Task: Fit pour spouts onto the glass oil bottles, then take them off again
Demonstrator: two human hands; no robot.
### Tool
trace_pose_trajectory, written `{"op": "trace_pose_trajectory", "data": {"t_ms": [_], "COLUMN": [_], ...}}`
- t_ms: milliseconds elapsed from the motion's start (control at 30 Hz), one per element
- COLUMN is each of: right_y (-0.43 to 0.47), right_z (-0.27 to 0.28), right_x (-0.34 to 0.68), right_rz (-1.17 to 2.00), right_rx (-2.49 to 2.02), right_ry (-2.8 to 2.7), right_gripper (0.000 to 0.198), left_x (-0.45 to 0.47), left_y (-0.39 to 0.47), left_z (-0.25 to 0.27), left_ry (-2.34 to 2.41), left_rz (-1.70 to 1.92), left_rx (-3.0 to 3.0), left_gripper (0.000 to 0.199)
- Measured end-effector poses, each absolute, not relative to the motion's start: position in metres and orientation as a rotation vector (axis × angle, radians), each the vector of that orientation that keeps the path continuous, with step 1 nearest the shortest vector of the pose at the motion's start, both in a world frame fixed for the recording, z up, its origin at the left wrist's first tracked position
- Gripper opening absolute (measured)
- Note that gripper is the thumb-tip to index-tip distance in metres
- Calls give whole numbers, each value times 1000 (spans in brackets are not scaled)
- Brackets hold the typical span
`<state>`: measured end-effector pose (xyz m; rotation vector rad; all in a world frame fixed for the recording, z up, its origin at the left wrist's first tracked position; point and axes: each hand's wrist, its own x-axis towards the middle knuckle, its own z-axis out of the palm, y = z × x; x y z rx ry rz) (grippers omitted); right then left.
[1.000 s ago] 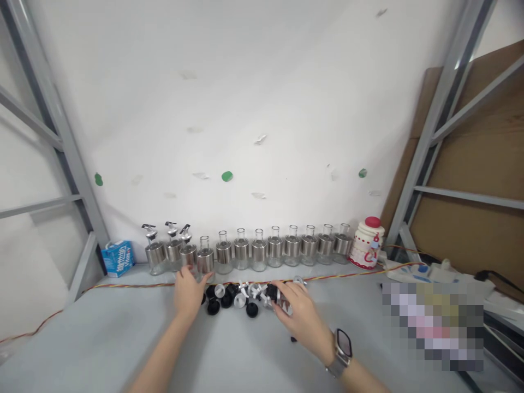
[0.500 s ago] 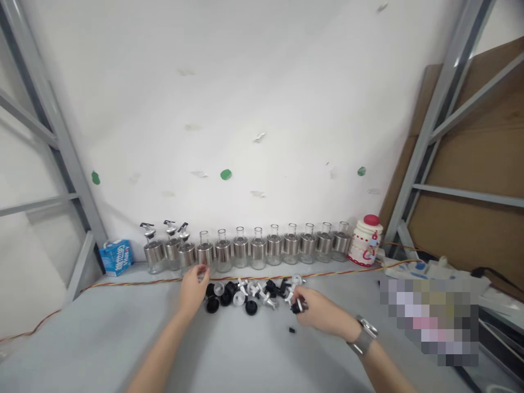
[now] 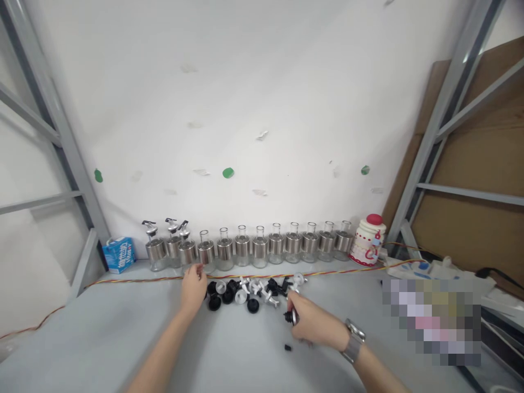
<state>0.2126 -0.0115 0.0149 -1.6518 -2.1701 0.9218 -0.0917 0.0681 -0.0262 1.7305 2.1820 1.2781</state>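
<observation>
One small black piece lies just nearer than the fingers of the right hand, which reaches leftward, clamped on one black-and-silver pourer. The left hand curls forward; whether its fingers meet, I cannot tell. Between both sets of fingers spreads a jumbled heap of pourers; beyond stand twelve bottles, three topped, nine open.

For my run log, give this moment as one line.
left hand: near bottles | right hand: holds stopper | black bit: on table
</observation>
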Motion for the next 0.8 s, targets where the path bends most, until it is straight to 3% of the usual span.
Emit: {"op": "trace_pose_trajectory", "data": {"t_ms": [400,800], "right_y": [-38,-27], "right_z": [37,30], "right_x": [218,211], "right_rz": [1084,954], "right_rx": [-1301,-1532], "right_ry": [-2639,-2515], "right_gripper": [38,39], "left_x": [-92,-87], "left_y": [71,67], "left_z": [-30,-27], "left_ry": [2172,2134], "left_rz": [1181,1179], "left_rx": [1851,1927], "left_gripper": [31,30]}}
